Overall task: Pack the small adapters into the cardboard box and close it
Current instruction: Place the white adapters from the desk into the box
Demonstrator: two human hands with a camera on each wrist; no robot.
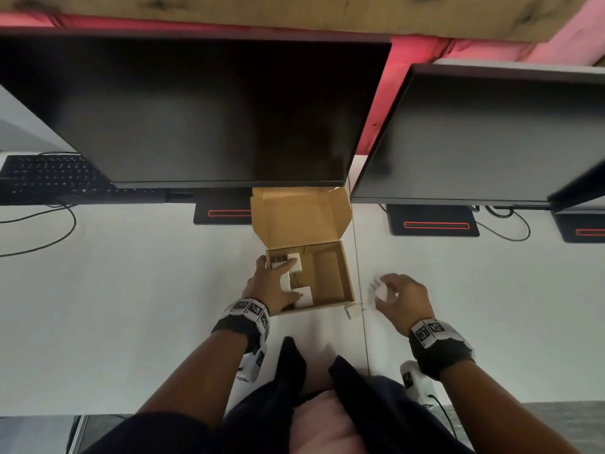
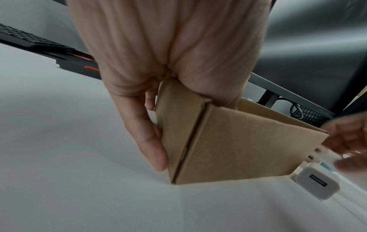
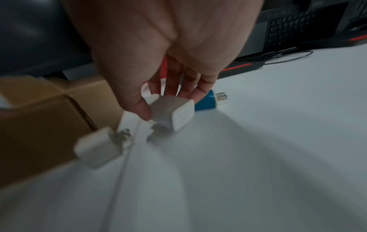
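Note:
The cardboard box (image 1: 347, 273) stands open on the white desk, lid (image 1: 299, 214) tilted back. White adapters (image 1: 302, 296) lie in its left compartment; the right compartment shows bare cardboard. My left hand (image 1: 276, 262) straddles the box's left wall (image 2: 238, 149), thumb (image 2: 147, 141) outside and fingers over the rim on an adapter. To the right of the box, my right hand (image 1: 379, 290) pinches a white adapter (image 3: 174, 114) just above the desk. A blue adapter (image 3: 205, 102) lies behind it. Another white adapter (image 3: 97, 147) lies by the box's near right corner.
Two dark monitors (image 1: 209, 109) hang over the back of the desk, their bases (image 1: 432, 224) behind the box. A black keyboard (image 1: 49, 178) and cables (image 1: 49, 231) lie at the far left. A seam (image 1: 361, 290) in the desk runs past the box's right side.

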